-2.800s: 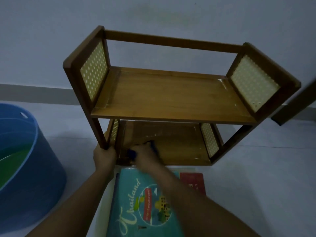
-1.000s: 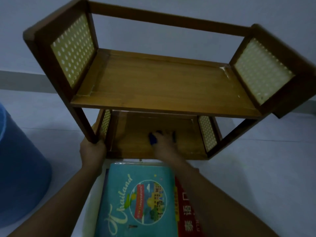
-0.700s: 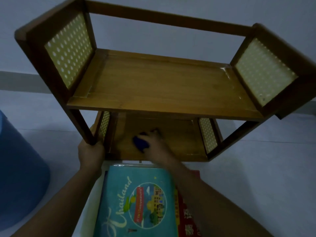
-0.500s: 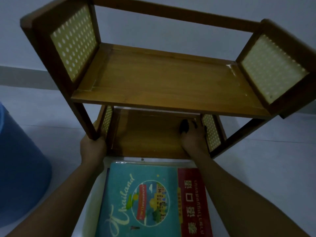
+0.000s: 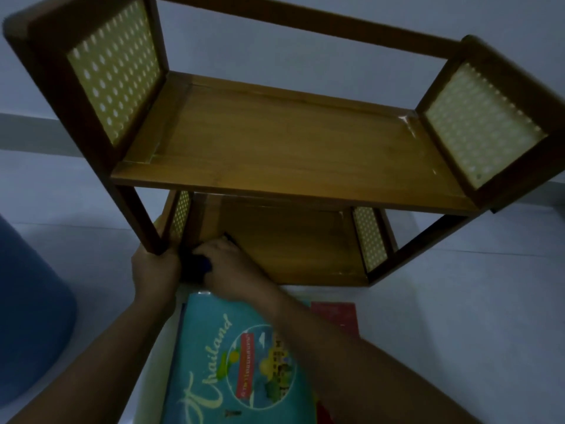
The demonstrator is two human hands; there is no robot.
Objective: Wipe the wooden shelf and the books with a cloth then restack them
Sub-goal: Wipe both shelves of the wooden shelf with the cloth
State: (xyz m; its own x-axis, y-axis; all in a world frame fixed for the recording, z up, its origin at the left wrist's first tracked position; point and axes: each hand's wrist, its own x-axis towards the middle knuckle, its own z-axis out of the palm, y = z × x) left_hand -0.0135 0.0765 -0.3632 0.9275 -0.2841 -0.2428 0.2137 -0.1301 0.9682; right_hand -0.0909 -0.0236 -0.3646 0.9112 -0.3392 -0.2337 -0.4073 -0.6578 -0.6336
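The left hand (image 5: 156, 267) grips the front-left post of the two-tier brown wooden shelf (image 5: 287, 142). Just beside it, the right hand (image 5: 227, 266) presses a dark blue cloth (image 5: 200, 266) into the lower board's left corner; the unwiped board runs rightward, its long axis.

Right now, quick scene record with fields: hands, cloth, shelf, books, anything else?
left hand: grips the front left post of the shelf
right hand: holds the cloth at the lower board's left end
upper board: bare
books: teal book on top of a red book, on the floor before the shelf
other: blue tub, left
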